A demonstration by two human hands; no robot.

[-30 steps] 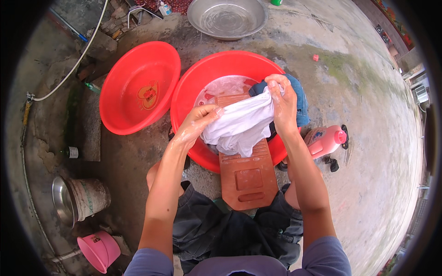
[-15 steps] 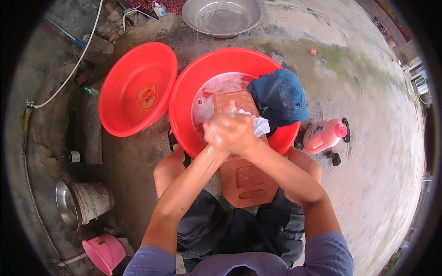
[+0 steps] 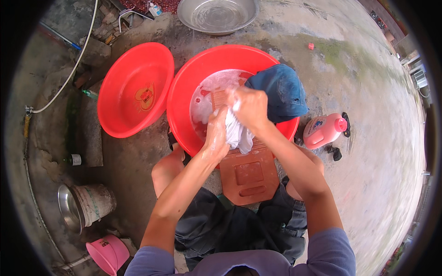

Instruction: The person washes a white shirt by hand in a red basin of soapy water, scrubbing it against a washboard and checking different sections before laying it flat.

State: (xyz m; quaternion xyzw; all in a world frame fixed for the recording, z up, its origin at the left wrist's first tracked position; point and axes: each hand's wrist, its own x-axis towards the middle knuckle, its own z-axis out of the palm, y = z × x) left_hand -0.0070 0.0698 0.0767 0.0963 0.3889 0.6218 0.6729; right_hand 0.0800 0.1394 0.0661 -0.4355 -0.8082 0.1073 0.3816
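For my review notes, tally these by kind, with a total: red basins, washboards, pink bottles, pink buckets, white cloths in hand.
Red basins: 2
Washboard: 1
Pink bottle: 1
Pink bucket: 1
White cloth, in left hand and right hand: 1
Total: 6

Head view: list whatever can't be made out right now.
In the head view:
White cloth: full shape, bunched inside the left hand and right hand.
Right fingers: exact placement, blurred.
Washboard: part of its ridged surface, behind hands and cloth.
Red basin: anything beneath the suds.
Metal basin: far rim, cut off by the top edge.
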